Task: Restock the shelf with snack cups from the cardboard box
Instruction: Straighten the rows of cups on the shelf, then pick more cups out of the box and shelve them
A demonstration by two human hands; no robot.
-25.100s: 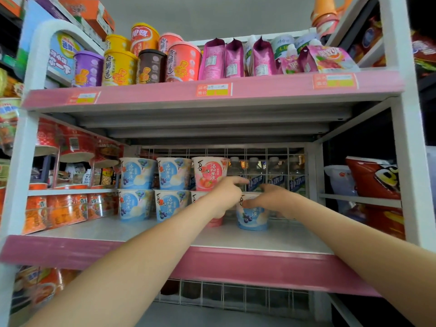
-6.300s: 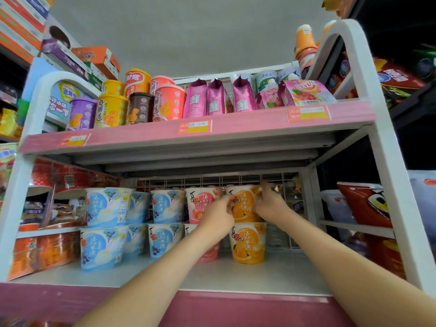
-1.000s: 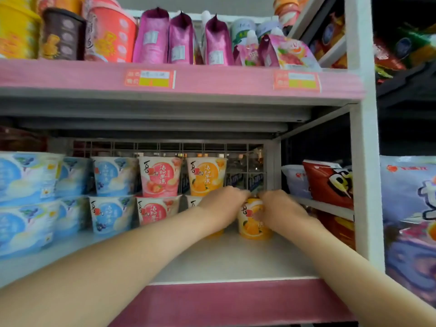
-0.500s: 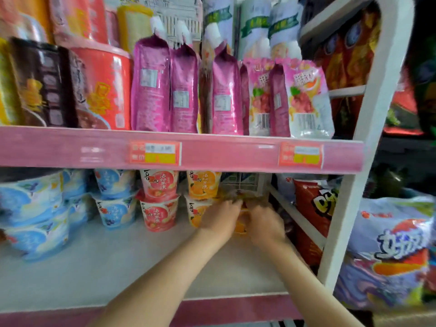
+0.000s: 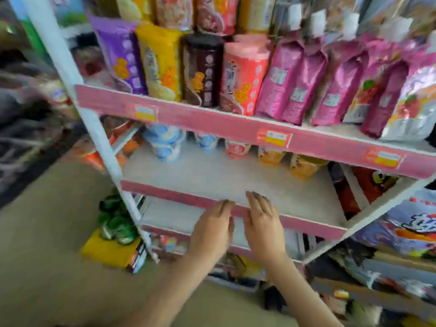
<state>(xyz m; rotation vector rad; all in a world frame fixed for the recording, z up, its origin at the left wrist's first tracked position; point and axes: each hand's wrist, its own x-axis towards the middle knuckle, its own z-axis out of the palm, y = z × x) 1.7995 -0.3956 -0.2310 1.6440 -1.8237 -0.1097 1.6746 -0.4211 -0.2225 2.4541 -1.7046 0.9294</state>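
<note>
Hovering at the front lip of the white, pink-edged middle shelf (image 5: 212, 175), lower centre of the frame, the left hand (image 5: 212, 228) and right hand (image 5: 263, 223) both have straight fingers and hold nothing. The printed plastic snack cups stand along the back of that shelf: blue cups (image 5: 165, 147) at centre left, a pink cup (image 5: 237, 149), then 2 orange cups (image 5: 304, 167) toward the right. All are half hidden under the pink-fronted upper shelf (image 5: 212, 123). The cardboard box is not in view.

The step in hand looks like fetching another cup. It should go in low under the upper lip, upright, label outward, next to the orange cups without nudging them. The shelf board is pale and flat. Beige floor (image 5: 47, 232) fills the lower left, where a yellow carton (image 5: 106, 251) lies by the white upright post (image 5: 94, 128). Everything is motion-blurred.
</note>
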